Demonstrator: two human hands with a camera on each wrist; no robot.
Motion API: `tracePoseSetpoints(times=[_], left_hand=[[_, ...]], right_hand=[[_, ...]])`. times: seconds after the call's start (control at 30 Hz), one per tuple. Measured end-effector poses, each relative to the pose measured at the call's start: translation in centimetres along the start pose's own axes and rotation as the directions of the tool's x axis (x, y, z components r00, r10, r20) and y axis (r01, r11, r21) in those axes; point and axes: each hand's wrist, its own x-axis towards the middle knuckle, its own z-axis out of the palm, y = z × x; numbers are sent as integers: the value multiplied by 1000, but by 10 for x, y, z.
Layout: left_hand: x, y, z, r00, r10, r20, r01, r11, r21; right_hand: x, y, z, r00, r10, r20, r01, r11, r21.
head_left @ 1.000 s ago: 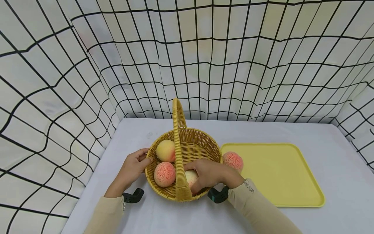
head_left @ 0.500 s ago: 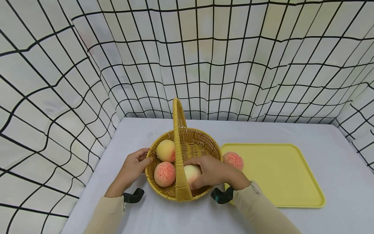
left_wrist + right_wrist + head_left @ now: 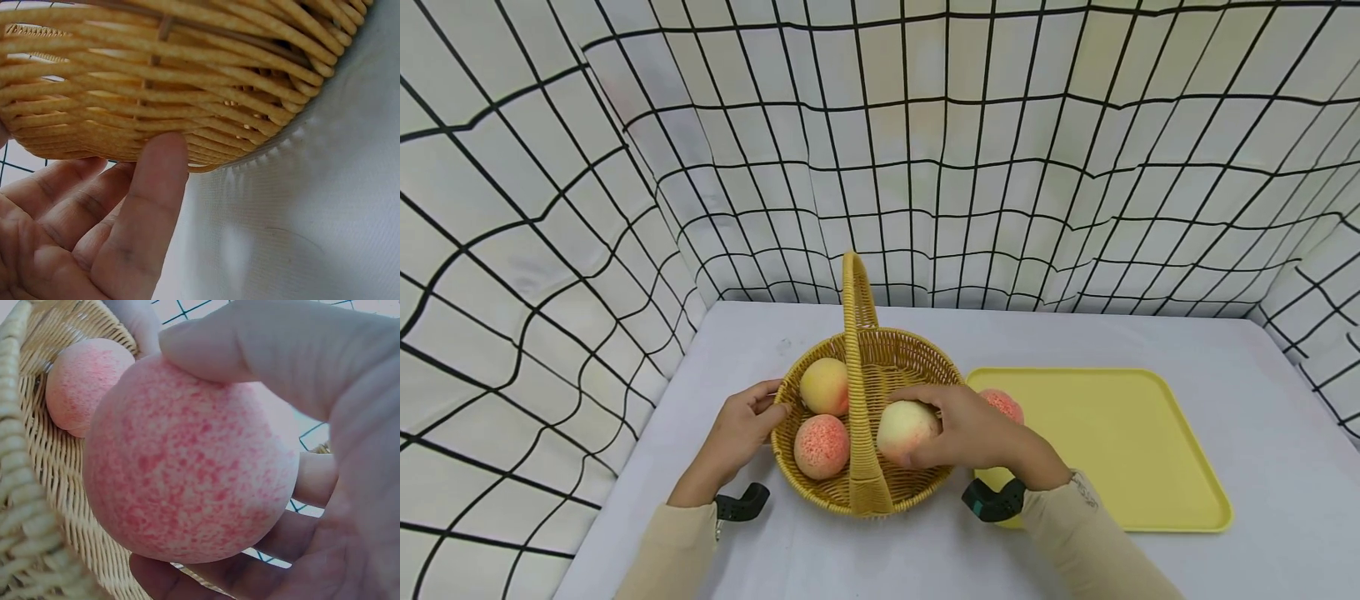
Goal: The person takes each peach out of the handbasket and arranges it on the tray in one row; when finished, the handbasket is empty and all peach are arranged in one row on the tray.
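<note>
My right hand holds a pale peach with a pink flush inside the wicker basket, right of its tall handle. In the right wrist view, thumb and fingers curl round this pink-speckled peach, raised off the basket's woven wall. My left hand grips the basket's left rim; in the left wrist view its thumb lies against the weave. Left of the handle rest a yellow peach and a red-speckled peach.
A yellow tray lies right of the basket on the white-covered table. Another pink peach sits at the tray's left edge, partly behind my right hand. White walls with black netting enclose the back and sides.
My right hand has drawn the pale peach up and to the right, away from the handle. The left hand and the basket stay where they were.
</note>
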Motion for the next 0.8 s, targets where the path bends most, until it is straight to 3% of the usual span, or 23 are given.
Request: tracePoseSetpoints(times=[0.57, 0.8], left_hand=[[-1, 0, 2, 1000, 1, 2, -1, 1000, 10], [0, -2, 1, 1000, 3, -4, -3, 1000, 7]], right_hand=[[-30, 2, -23, 989, 70, -133, -58, 994, 96], [-43, 6, -33, 980, 59, -188, -31, 989, 148]])
